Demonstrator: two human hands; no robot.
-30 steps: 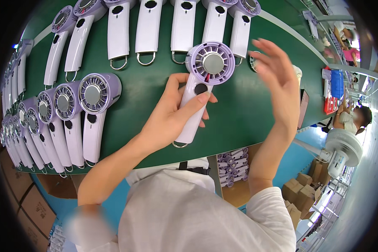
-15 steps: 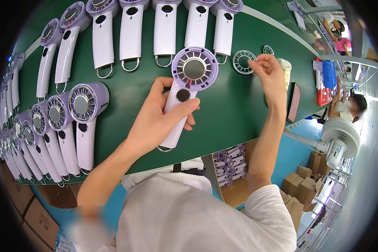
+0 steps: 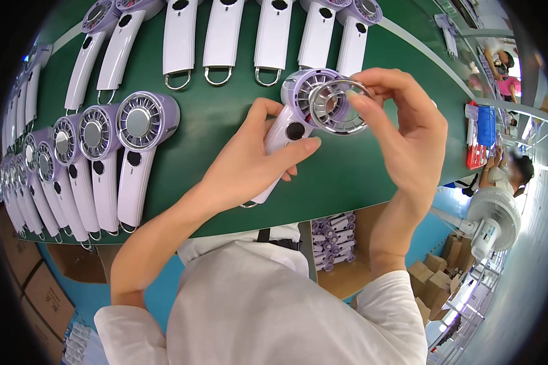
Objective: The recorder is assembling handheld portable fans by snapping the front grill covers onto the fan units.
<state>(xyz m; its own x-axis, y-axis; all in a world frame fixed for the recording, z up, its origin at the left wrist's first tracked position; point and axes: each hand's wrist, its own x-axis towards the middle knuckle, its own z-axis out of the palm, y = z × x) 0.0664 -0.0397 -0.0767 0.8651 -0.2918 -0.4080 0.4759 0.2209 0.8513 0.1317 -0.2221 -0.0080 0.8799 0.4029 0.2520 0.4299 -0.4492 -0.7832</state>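
Observation:
My left hand point(image 3: 249, 155) is closed round the white handle of a purple handheld fan point(image 3: 278, 135), whose round head points away from me. Between the thumb and fingers of my right hand point(image 3: 402, 115) is a silver ring-shaped cover point(image 3: 340, 129). That cover is tilted and overlaps the right side of the fan's head; whether the two touch I cannot tell. The fan's head shows dark spokes round a centre that the cover partly hides. A metal loop point(image 3: 248, 205) sticks out at the handle's lower end.
Rows of similar fans lie at the back point(image 3: 219, 36) and at the left point(image 3: 137, 134) of the green table point(image 3: 225, 243). Below the table edge, a cardboard box point(image 3: 347, 277) holds several fans. A white standing fan point(image 3: 493, 219) and a seated person point(image 3: 511, 173) are at the right.
My right hand has lifted the silver cover off the table and carried it left to the fan's head. The fan in my left hand has shifted slightly right in view.

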